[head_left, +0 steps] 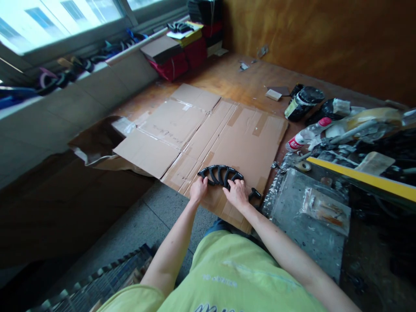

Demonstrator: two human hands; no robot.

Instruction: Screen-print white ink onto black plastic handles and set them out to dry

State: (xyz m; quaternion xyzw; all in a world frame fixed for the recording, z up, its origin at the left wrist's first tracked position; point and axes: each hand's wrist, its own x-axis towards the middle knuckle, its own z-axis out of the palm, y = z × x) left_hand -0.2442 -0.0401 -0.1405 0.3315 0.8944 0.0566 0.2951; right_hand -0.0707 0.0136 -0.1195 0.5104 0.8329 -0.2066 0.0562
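Note:
A curved row of several black pieces (220,173) lies over the near part of a flattened cardboard sheet (250,143). My left hand (198,189) pinches the left end of the row. At its right part, my right hand (237,193) has its fingers bent around one of the pieces. Just right of my right hand, a separate small black piece (255,193) rests near the cardboard's edge.
Right of the cardboard are a black jar (303,103), a plastic bottle with a red cap (307,135), a tape roll (303,166), a yellow-edged board (360,177) and a plastic bag (326,211). Red and black stacks (172,63) stand by the window.

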